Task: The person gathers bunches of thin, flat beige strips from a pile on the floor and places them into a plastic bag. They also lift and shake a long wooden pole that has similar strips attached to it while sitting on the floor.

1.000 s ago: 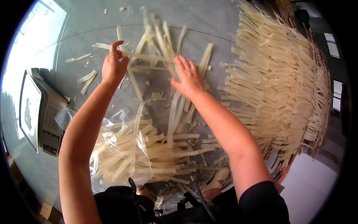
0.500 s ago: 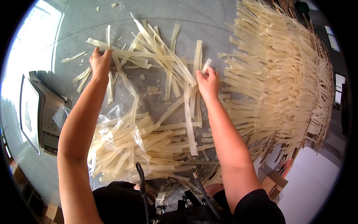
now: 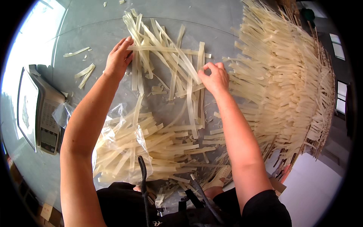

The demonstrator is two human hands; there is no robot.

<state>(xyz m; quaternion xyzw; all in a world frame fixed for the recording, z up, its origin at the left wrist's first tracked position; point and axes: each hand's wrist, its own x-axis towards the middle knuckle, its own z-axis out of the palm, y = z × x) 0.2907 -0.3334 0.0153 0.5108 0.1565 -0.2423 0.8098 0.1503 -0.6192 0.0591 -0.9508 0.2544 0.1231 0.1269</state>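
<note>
Pale yellow, translucent flat strips point(image 3: 170, 60) lie loosely crossed on the grey floor between my hands. My left hand point(image 3: 118, 58) grips strips at the heap's left side, its fingers curled at a horizontal one. My right hand point(image 3: 214, 77) is curled at the heap's right end, thumb and forefinger bent together; what they hold, if anything, is hidden. Below my hands, more strips point(image 3: 174, 147) are spread beside and under a clear crinkled plastic bag point(image 3: 121, 121), partly behind my left forearm.
A large fringed mound of strips point(image 3: 283, 83) with thin sticks along its outer edge fills the right. A metal scale point(image 3: 45, 113) stands at the left. Small scraps point(image 3: 85, 75) are scattered on the floor. Cardboard point(image 3: 51, 212) shows at lower left, a sandalled foot point(image 3: 219, 178) at the bottom.
Both hands first spread apart; since then my left hand has moved back right and up, and my right slightly right, its fingers curling. The crossed strips have shifted into a narrower heap.
</note>
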